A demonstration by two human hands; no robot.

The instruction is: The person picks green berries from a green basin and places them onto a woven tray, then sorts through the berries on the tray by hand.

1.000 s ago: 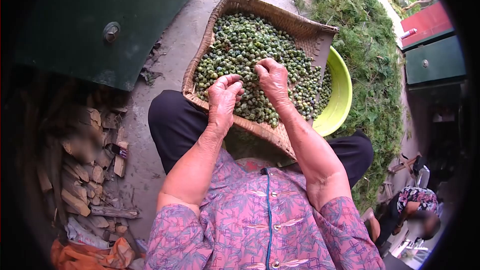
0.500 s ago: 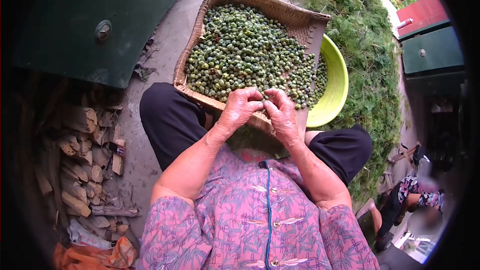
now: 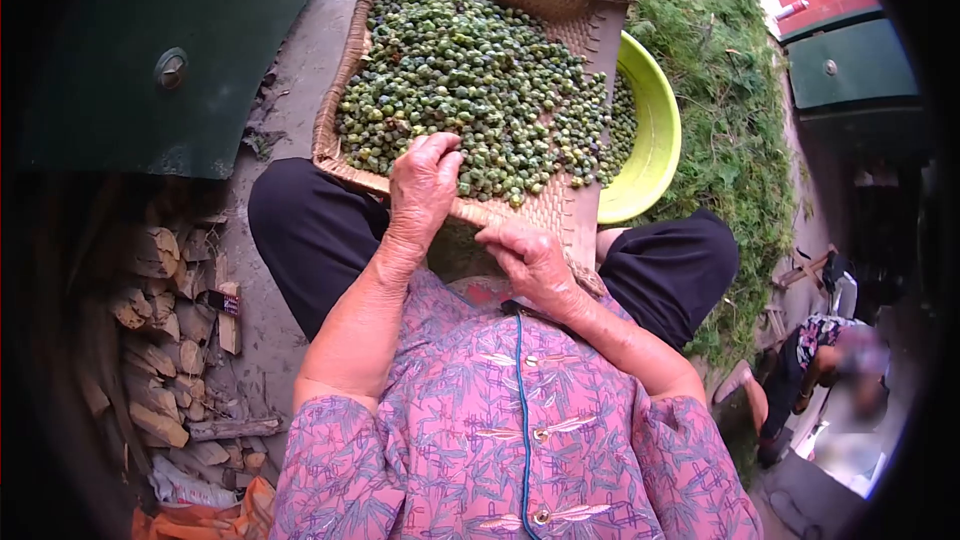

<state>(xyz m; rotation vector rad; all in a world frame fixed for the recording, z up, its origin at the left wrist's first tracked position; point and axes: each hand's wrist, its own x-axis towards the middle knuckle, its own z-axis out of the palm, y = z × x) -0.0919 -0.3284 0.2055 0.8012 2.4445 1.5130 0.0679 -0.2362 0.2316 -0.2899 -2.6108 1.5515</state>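
A woven scoop-shaped basket (image 3: 345, 60) lies across my lap, heaped with small round green fruits (image 3: 470, 80), a few of them dark or brownish. My left hand (image 3: 424, 185) reaches over the near rim, its fingers curled together at the front of the heap; whatever is in the fingertips is too small to name. To its right, my right hand (image 3: 530, 258) is closed on the basket's near rim. Under the basket's right side stands a yellow-green plastic basin (image 3: 655, 155), holding more of the same fruits.
Cut green foliage (image 3: 725, 130) covers the ground on the right. Split firewood (image 3: 155, 370) is stacked at the left, below a dark green cabinet (image 3: 130, 30). Another person (image 3: 825, 355) bends over at the lower right. A green and red cabinet (image 3: 850, 60) stands farther right.
My hands, together over the fruits before, are now apart. The left moved to the left onto the heap; the right came down to the near rim. The whole view shifted slightly.
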